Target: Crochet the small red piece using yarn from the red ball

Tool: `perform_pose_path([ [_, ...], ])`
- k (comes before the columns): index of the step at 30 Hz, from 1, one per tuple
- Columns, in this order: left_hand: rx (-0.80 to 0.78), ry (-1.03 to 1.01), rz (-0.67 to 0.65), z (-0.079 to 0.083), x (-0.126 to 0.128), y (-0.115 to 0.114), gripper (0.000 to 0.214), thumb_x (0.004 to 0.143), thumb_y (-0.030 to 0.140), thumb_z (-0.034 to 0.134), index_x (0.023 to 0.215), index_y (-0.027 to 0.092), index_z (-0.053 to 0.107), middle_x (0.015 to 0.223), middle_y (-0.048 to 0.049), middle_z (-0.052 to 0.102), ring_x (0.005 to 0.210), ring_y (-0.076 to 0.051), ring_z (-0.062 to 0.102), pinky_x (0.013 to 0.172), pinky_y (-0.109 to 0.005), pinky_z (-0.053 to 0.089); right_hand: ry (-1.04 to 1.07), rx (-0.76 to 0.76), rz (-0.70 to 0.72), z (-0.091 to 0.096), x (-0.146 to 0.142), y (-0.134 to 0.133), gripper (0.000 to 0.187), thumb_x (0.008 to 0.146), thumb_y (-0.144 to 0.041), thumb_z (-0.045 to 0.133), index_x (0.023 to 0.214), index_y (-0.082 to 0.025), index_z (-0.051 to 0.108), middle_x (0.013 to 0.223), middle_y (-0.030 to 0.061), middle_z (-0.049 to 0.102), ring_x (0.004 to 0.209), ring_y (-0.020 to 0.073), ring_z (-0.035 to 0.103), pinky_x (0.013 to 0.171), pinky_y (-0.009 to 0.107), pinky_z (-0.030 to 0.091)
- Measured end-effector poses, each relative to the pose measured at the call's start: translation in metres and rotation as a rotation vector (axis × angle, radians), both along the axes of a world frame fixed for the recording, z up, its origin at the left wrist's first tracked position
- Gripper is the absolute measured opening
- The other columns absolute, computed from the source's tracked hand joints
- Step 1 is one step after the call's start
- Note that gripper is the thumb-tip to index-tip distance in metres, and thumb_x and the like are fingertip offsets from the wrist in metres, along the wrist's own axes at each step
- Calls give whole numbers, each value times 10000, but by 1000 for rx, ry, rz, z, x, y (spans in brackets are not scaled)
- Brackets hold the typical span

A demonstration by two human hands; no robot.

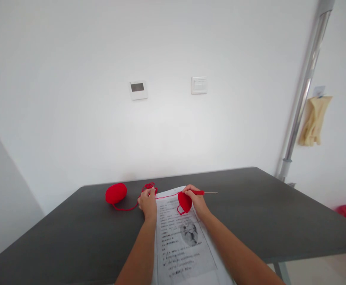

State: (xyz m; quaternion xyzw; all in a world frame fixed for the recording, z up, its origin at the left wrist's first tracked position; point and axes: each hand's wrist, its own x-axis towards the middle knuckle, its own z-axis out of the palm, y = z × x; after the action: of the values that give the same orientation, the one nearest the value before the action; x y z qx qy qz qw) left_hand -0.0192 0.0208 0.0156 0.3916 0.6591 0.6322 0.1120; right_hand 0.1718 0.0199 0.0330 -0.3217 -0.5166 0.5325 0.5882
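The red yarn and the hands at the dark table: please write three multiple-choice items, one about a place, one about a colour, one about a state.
1. Where does the ball of yarn lie?
A. on the table, to the left of the left hand
B. on the printed sheet
C. on the floor

2. What colour is the small crocheted piece?
A. blue
B. red
C. white

3. What is the right hand doing?
A. resting flat and empty
B. holding a pen over the sheet
C. holding a red-handled crochet hook

Answers: 1 A, the ball sits on the table beyond the left hand, off the printed sheet. 2 B, it matches the yarn. 3 C, the crochet hook sticks out to the right from its fingers.
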Motion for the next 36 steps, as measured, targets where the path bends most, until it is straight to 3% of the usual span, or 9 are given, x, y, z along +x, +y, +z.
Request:
perform_pose_path([
  [2, 18, 44, 75, 5, 6, -2, 158, 754, 326, 533, 784, 198, 620, 1013, -114, 604, 1102, -324, 425, 941, -518, 264, 3, -19, 36, 0, -1, -1, 84, 634, -231, 514, 574, -181, 544, 502, -34, 512, 484, 116, 448, 461, 214, 320],
  [4, 69, 46, -4, 8, 15, -3, 159, 762, 314, 529, 843, 205, 612, 1011, -82, 609, 1050, -256, 492, 932, -428, 337, 6, -32, 102, -1, -1, -1, 79, 628, -225, 508, 580, -177, 549, 500, -33, 516, 472, 113, 445, 452, 211, 313],
  [8, 166, -260, -550, 7, 38, -4, 325, 758, 468, 547, 866, 173, 629, 951, -81, 614, 868, -201, 581, 761, -319, 460, -27, -15, 228, -3, -2, -1, 75, 628, -202, 510, 598, -169, 571, 514, -26, 531, 475, 107, 445, 456, 208, 307],
  [10, 113, -462, -732, 7, 48, -5, 413, 737, 527, 559, 890, 152, 637, 952, -88, 600, 779, -175, 583, 641, -277, 471, -55, 3, 245, -3, -2, -2, 83, 633, -193, 506, 598, -171, 578, 509, -29, 523, 473, 103, 437, 456, 206, 300],
  [17, 55, -1017, -925, 22, 40, -16, 398, 799, 470, 527, 1047, 168, 598, 839, -51, 582, 593, -88, 506, 352, -135, 273, -117, 19, 246, -2, -2, -3, 85, 639, -189, 495, 601, -170, 569, 521, -27, 532, 479, 106, 449, 460, 210, 311],
  [21, 113, -1185, -1083, 30, 30, -21, 426, 846, 418, 466, 1188, 171, 529, 908, -97, 628, 627, -105, 536, 340, -134, 302, -173, 52, 301, -7, -7, -3, 81, 624, -188, 510, 598, -166, 584, 565, -23, 561, 505, 105, 468, 495, 214, 335],
  [25, 225, -1147, -1030, 29, 32, -20, 425, 855, 372, 464, 1230, 175, 504, 1061, -117, 628, 856, -159, 612, 687, -255, 509, -223, 69, 327, -10, -11, -4, 81, 622, -177, 516, 597, -171, 593, 597, -19, 580, 543, 112, 489, 520, 217, 347],
  [28, 280, -996, -958, 22, 37, -14, 450, 822, 368, 516, 1227, 172, 506, 1102, -125, 622, 1057, -223, 573, 933, -364, 422, -208, 64, 317, -8, -10, -5, 80, 628, -186, 518, 604, -173, 594, 603, -16, 584, 543, 115, 488, 517, 219, 349],
  [36, 165, -423, -748, 6, 46, -7, 455, 784, 480, 545, 1138, 195, 527, 1028, -101, 633, 937, -223, 625, 876, -392, 451, -48, 42, 159, -4, -4, -1, 94, 660, -221, 512, 618, -176, 584, 538, -24, 532, 502, 113, 452, 484, 217, 323],
])
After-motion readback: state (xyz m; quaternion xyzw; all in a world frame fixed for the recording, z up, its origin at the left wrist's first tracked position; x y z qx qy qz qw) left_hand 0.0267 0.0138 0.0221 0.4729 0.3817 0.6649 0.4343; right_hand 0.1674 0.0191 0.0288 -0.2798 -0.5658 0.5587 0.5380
